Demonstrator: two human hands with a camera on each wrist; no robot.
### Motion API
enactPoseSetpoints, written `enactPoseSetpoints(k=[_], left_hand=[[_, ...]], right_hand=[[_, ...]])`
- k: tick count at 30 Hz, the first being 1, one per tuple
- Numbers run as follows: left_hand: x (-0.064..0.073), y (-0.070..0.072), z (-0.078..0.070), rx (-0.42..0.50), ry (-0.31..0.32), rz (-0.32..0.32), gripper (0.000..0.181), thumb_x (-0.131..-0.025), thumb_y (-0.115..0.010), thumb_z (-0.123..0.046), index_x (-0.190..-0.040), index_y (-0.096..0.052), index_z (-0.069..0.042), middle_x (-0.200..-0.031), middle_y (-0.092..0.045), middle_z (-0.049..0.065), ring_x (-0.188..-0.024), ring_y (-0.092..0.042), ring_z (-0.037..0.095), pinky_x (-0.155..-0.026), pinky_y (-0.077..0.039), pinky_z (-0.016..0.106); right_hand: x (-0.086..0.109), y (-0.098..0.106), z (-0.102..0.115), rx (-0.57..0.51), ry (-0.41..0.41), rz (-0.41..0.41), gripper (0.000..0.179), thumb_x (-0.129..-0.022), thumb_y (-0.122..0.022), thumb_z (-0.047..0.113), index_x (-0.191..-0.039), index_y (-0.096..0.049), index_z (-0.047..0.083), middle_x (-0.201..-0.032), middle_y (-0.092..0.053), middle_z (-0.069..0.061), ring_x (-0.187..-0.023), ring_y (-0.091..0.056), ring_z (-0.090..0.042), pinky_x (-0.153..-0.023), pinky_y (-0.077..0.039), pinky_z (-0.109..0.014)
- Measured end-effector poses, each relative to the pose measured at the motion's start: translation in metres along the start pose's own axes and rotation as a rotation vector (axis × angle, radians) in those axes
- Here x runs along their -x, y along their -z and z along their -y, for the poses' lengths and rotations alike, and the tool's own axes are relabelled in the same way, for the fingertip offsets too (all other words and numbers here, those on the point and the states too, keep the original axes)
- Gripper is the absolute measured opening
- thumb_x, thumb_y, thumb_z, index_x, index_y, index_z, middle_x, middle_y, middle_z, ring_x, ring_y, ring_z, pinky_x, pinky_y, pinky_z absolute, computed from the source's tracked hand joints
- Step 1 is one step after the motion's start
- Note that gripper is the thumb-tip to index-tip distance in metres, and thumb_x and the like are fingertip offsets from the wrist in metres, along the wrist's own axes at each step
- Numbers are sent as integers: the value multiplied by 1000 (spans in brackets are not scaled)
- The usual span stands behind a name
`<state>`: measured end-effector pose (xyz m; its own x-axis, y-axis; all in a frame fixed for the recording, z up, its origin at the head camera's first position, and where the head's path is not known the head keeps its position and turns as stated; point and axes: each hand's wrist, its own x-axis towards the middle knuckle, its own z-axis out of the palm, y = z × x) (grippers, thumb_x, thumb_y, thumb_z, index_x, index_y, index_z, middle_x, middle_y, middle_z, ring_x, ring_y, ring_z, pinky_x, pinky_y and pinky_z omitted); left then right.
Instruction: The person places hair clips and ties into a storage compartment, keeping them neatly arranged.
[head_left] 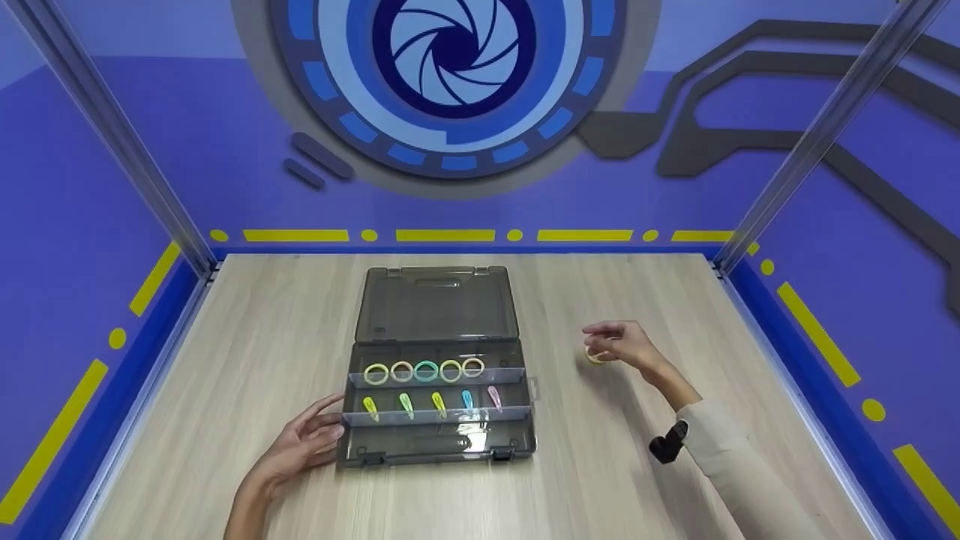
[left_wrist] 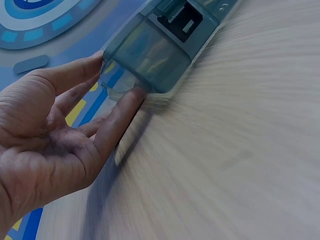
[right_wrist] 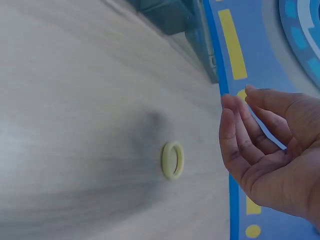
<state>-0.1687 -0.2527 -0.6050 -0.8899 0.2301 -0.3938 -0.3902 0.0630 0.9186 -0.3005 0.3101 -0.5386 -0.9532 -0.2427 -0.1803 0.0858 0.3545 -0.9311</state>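
A smoky see-through plastic box (head_left: 439, 441) lies with its lid (head_left: 437, 304) folded back. My left hand (head_left: 301, 442) is at its left side; in the left wrist view, fairly straight fingertips (left_wrist: 134, 96) touch the box's end wall. A pale yellow hair tie (right_wrist: 173, 160) lies on the table to the right. Over it hovers my right hand (head_left: 619, 345), fingers loosely bent and holding nothing; the right wrist view shows a gap between hand and tie. Several hair ties (head_left: 426, 371) stand in a row in the box's back compartment, several snap hair clips (head_left: 438, 405) in the middle one.
Thin clear dividers (head_left: 435, 413) split the box into three rows, and two latches (head_left: 502, 454) sit on its front edge. The light wooden table (head_left: 285, 322) is bounded by blue printed walls (head_left: 525, 202) and metal posts (head_left: 825, 142).
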Motion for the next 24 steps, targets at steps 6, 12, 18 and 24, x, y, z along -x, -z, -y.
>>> enactPoseSetpoints(k=[6, 12, 18, 24], left_hand=[[0, -1, 0, 1, 8, -18, 75, -101, -67, -27, -162, -26, -15, -155, -40, 26, -133, -56, 28, -104, -54, 46], [1, 0, 0, 12, 11, -9, 75, -101, -67, -26, -162, -26, -16, -155, -40, 26, -130, -59, 25, -104, -54, 45], [1, 1, 0, 11, 18, -12, 75, -101, -66, -25, -163, -26, -17, -155, -40, 24, -131, -57, 25, -105, -54, 45], [0, 1, -1, -13, 25, -24, 74, -100, -67, -28, -162, -27, -18, -156, -40, 24, -137, -54, 31, -106, -52, 47]], right_hand=[[6, 13, -15, 58, -16, -47, 40, -100, -64, 10, -131, -59, -15, -113, -74, -23, -93, -76, -21, -81, -62, -33], [10, 19, -30, 71, -43, -119, 37, -99, -63, 5, -129, -59, -17, -116, -71, -28, -91, -77, -22, -76, -62, -29], [10, 20, -44, 121, -39, -175, 31, -98, -63, 1, -124, -63, -17, -111, -72, -30, -85, -76, -19, -71, -62, -27], [8, 19, -57, 85, -79, -187, 34, -97, -64, 3, -123, -61, -19, -101, -75, -25, -77, -72, -12, -68, -61, -28]])
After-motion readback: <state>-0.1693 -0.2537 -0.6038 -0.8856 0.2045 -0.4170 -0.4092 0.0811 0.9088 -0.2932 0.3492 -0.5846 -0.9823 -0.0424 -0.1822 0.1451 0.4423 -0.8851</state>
